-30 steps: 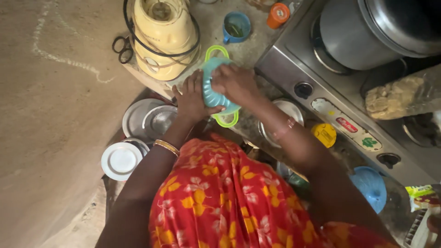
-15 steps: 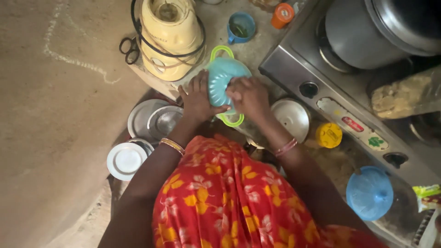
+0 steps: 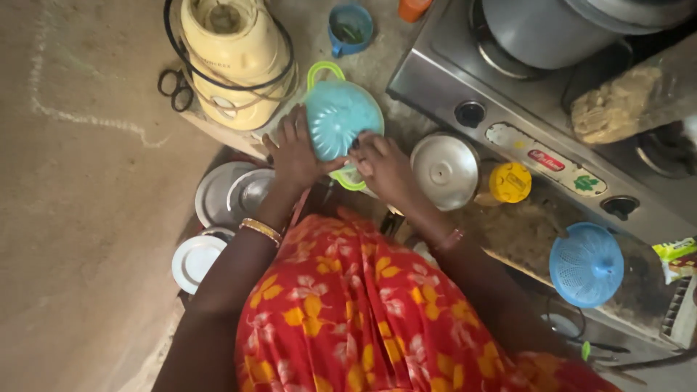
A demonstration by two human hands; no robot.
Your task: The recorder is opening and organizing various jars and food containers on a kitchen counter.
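Note:
My left hand (image 3: 296, 150) and my right hand (image 3: 383, 167) both grip a turquoise round bowl-shaped lid (image 3: 341, 118), tilted on its side on the stone counter. A lime-green handled rim (image 3: 324, 70) shows behind and below it. The left hand holds its left edge, the right hand its lower right edge. A cream mixer base (image 3: 234, 56) wrapped with a black cord stands just to the left.
A steel gas stove (image 3: 508, 109) with a large pot (image 3: 552, 29) fills the right. Nearby sit a steel lid (image 3: 444, 170), a yellow jar lid (image 3: 510, 182), a blue mesh cover (image 3: 586, 264), a blue cup (image 3: 350, 27), steel plates (image 3: 229, 194), scissors (image 3: 173, 86).
The turquoise lid stays in both hands and has turned a little, its ribbed face more toward me. My view has shifted slightly closer over the counter.

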